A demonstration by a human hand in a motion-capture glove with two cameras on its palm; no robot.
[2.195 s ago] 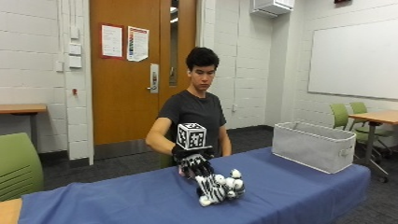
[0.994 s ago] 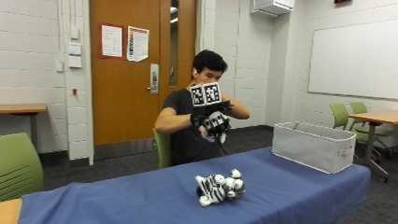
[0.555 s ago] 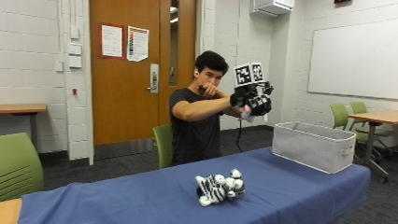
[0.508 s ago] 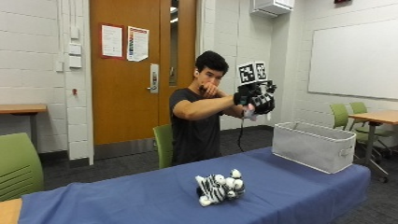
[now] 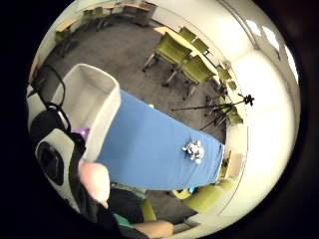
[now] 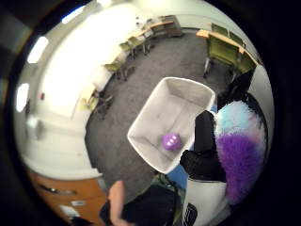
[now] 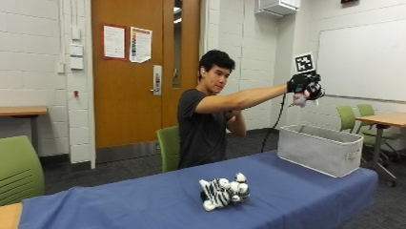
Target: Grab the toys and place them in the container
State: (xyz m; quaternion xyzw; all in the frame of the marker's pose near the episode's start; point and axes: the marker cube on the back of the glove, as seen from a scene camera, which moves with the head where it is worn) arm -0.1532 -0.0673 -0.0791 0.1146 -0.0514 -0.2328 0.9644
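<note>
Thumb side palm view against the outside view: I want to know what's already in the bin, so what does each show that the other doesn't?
Only the thumb side palm view shows the container's inside, where a purple ball toy lies on the bottom, and the fluffy purple and blue toy gripped by the hand. Only the outside view shows the zebra toy lying on the blue table. Both show the grey container below the raised hand.

Fluffy purple-and-blue plush toy; soft grey fabric container; matt blue tablecloth; striped plush zebra
</note>
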